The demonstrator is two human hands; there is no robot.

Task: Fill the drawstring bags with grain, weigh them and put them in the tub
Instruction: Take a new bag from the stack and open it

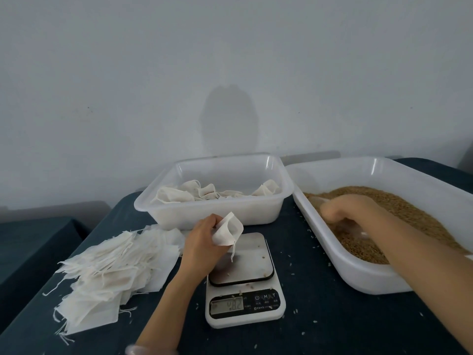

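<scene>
One bag pinched by the left hand, over the scale.
Right hand sunk in the grain; its grip too blurred to tell.

White bag, golden-brown grain, milky-white tub, seemingly whitish scoop, dark navy tablecloth

Two arms of one person show. The left hand is bare, with slim fingers and the knuckles plain in the light. The left forearm is bare too, narrow at the wrist and wider toward the bottom edge. There a pale pinkish band crosses it, blurred; it may be the cuff of a pushed-up sleeve. The right hand is bare and smeared by blur, so its fingers run together. The right forearm is bare along all that shows, and broad at the frame's corner.
</scene>
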